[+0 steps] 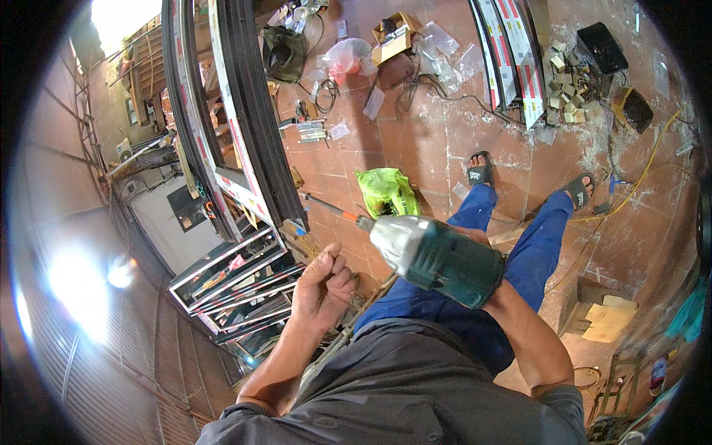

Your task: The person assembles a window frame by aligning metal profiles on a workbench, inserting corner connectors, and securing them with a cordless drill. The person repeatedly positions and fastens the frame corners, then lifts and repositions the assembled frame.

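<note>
My right hand (506,298) grips a cordless impact driver (437,256) with a dark green body and a silver nose; the tool hides most of my fingers. A long bit (337,212) with an orange band sticks out of it toward the left, its tip near the end of a dark metal profile frame (276,163). My left hand (326,285) is raised beside the bit, below the frame's corner. Its thumb and forefinger are pinched together and the other fingers curled; whatever they hold is too small to make out.
A bright green plastic bag (387,193) lies on the tiled floor ahead. More profiles (512,59), small metal blocks (567,96) and an opened cardboard box (394,41) are farther off. A yellow cable (644,172) runs at the right. Stacked frames (237,285) stand at the left.
</note>
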A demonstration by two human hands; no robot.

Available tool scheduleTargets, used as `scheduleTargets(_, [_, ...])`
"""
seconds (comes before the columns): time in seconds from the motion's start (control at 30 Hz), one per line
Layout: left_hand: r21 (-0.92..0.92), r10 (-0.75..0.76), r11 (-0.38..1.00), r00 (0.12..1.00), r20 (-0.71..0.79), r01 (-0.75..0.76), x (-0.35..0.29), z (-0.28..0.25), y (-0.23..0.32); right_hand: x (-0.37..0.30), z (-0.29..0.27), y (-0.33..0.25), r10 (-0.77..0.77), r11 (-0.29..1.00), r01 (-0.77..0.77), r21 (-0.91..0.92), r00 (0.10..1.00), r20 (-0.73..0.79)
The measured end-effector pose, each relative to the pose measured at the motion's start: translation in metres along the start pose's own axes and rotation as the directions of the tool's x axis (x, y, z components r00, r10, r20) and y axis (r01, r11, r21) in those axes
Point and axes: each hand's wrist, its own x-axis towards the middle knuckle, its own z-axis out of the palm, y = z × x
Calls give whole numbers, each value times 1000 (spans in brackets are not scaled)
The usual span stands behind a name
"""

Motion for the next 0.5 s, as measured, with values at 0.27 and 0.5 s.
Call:
scheduleTargets(0.27, [-81, 107, 991, 993, 50, -103, 39, -9, 39, 57, 11, 4, -557, 749, 549, -371, 825, 98])
scheduleTargets(0.5, [-83, 35, 996, 997, 72, -29, 47, -9, 48, 65, 18, -15, -419, 772, 430, -468, 898, 134])
